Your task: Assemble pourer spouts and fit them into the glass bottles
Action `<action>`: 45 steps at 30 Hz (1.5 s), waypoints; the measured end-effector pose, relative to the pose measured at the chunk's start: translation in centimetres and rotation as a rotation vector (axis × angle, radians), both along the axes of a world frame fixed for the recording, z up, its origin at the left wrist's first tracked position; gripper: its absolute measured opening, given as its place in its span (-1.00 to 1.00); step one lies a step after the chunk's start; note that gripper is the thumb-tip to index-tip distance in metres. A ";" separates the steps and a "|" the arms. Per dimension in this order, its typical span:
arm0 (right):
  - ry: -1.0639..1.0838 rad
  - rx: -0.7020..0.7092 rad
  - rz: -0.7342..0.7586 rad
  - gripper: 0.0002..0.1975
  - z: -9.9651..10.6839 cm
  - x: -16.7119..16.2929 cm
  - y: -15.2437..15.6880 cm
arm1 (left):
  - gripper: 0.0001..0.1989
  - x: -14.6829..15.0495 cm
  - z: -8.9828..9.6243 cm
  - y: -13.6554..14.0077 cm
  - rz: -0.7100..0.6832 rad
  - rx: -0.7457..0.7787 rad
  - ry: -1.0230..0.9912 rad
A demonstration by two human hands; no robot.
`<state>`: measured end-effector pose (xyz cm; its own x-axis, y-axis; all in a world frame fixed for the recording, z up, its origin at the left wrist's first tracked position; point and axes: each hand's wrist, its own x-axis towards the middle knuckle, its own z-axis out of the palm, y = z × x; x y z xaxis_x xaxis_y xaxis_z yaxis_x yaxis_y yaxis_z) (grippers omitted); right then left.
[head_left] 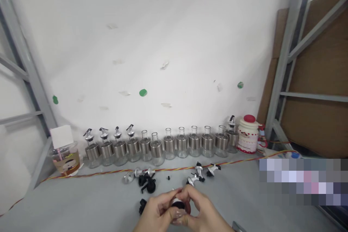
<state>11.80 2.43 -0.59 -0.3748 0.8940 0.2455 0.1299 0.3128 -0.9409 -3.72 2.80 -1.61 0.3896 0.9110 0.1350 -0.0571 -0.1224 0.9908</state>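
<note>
Black-and-white part [178, 205], pinched in both hands [159, 208], fingers curled, thumbs close together, wrists angled inward

- A rounded pourer part [178, 205] showed a pale, silvery surface beside a black band; much of it was covered.
- It sat pinched between the left hand [160, 210] and right hand [198, 206], its tilt unclear.

Black-and-silver spouts [212, 170], grey table [103, 199]

Bare hands [199, 206]; wrists [213, 219] bare too; thumbnails [178, 214] slightly glossy, fingers [162, 200] slender.
</note>
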 end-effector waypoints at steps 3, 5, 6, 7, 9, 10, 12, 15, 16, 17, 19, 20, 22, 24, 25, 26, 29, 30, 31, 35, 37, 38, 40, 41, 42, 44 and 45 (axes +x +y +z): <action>0.019 0.011 -0.043 -0.81 0.1 0.0 0.3 | -0.56 -0.2 0.0 0.1 0.073 0.014 0.050; 0.019 0.024 -0.058 -0.73 0.2 -0.1 0.4 | -0.54 -0.3 -0.1 0.3 0.131 -0.015 0.062; 0.022 0.033 -0.058 -0.68 0.3 -0.1 0.5 | -0.52 -0.4 -0.2 0.3 0.151 -0.045 0.050; 0.023 0.042 -0.052 -0.65 0.4 -0.2 0.5 | -0.50 -0.4 -0.2 0.3 0.166 -0.090 0.025; 0.017 0.056 -0.051 -0.65 0.4 -0.2 0.5 | -0.45 -0.4 -0.3 0.3 0.179 -0.210 -0.062; 0.008 0.060 -0.060 -0.67 0.3 -0.2 0.5 | -0.42 -0.3 -0.3 0.2 0.171 -0.286 -0.110; -0.014 0.067 -0.086 -0.70 0.1 -0.2 0.4 | -0.39 0.0 -0.3 0.1 0.149 -0.398 -0.183; -0.078 0.149 -0.077 -0.67 -0.3 -0.1 0.3 | -0.43 0.2 -0.1 0.1 0.144 -0.366 -0.186; -0.113 0.196 -0.058 -0.64 -0.4 0.0 0.3 | -0.44 0.1 0.0 0.2 0.160 -0.332 -0.179; -0.152 0.245 -0.034 -0.61 -0.5 0.2 0.4 | -0.45 -0.1 0.1 0.4 0.189 -0.300 -0.179; -0.214 0.318 -0.016 -0.54 -0.7 0.5 0.9 | -0.43 -1.0 0.7 1.0 0.276 -0.253 -0.220; -0.227 0.338 -0.046 -0.52 -0.9 0.7 1.4 | -0.42 -1.5 1.1 1.4 0.327 -0.237 -0.249; -0.225 0.352 -0.178 -0.54 -1.3 0.8 2.5 | -0.40 -2.8 1.9 2.2 0.411 -0.186 -0.307; -0.227 0.354 -0.302 -0.63 -1.8 0.4 3.8 | -0.33 -3.9 2.5 2.8 0.515 -0.110 -0.349; -0.249 0.357 -0.312 -0.66 -2.0 0.0 4.4 | -0.30 -4.3 2.6 3.1 0.577 -0.084 -0.369; -0.296 0.355 -0.301 -0.68 -2.2 -0.6 4.9 | -0.30 -4.6 2.7 3.4 0.645 -0.070 -0.394; -0.477 0.320 -0.301 -0.73 -2.9 -2.9 6.1 | -0.53 -4.9 2.2 3.9 0.771 -0.110 -0.480; -0.523 0.300 -0.332 -0.76 -3.1 -3.7 6.5 | -0.63 -4.9 2.0 4.0 0.773 -0.131 -0.502; -0.552 0.283 -0.368 -0.78 -3.2 -4.4 6.8 | -0.71 -4.9 1.7 4.1 0.765 -0.149 -0.519; -0.564 0.252 -0.430 -0.81 -3.6 -5.8 7.4 | -0.77 -4.7 1.1 4.3 0.716 -0.197 -0.529; -0.556 0.246 -0.413 -0.79 -3.7 -5.5 7.0 | -0.73 -4.3 1.0 4.1 0.678 -0.218 -0.525; -0.551 0.243 -0.397 -0.80 -3.8 -5.2 6.7 | -0.70 -3.9 1.1 3.9 0.653 -0.221 -0.522; -0.546 0.247 -0.364 -0.83 -4.1 -4.3 5.8 | -0.66 -3.1 1.2 3.3 0.582 -0.193 -0.497; -0.539 0.247 -0.349 -0.85 -4.2 -3.8 5.4 | -0.65 -2.7 1.4 3.0 0.544 -0.156 -0.473; -0.511 0.233 -0.335 -0.87 -4.4 -3.2 4.9 | -0.65 -2.3 1.4 2.6 0.503 -0.113 -0.433; -0.361 0.140 -0.303 -0.92 -4.4 -2.0 4.3 | -0.62 -1.7 1.4 2.0 0.420 -0.025 -0.332; -0.247 0.066 -0.282 -0.90 -4.3 -1.5 4.2 | -0.61 -1.5 1.3 1.8 0.384 0.012 -0.287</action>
<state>10.31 6.63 -4.86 -0.1714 0.9558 0.2387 0.4397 0.2910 -0.8497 -5.24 4.60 -0.36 -0.0296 0.9794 0.1995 -0.2769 -0.1998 0.9399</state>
